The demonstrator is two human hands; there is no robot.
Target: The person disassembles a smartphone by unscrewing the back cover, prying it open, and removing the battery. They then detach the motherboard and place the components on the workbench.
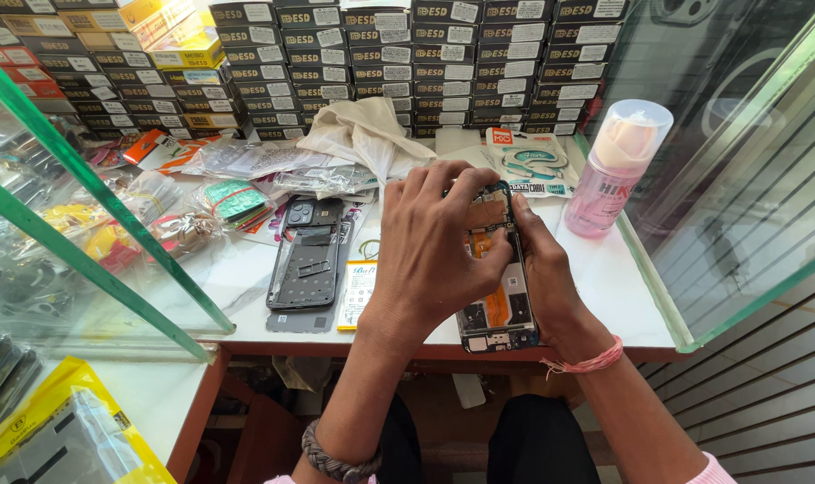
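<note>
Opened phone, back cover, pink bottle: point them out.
Opened phone [500,315], head view, on its exposed lower board.
Back cover [303,269], head view, on its dark inner face.
Pink bottle [610,188], head view, on its pink body.

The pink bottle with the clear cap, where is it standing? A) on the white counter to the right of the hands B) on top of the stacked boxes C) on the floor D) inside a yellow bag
A: the pink bottle stands upright on the white counter, off to the right of the right hand that holds the opened phone.
</note>
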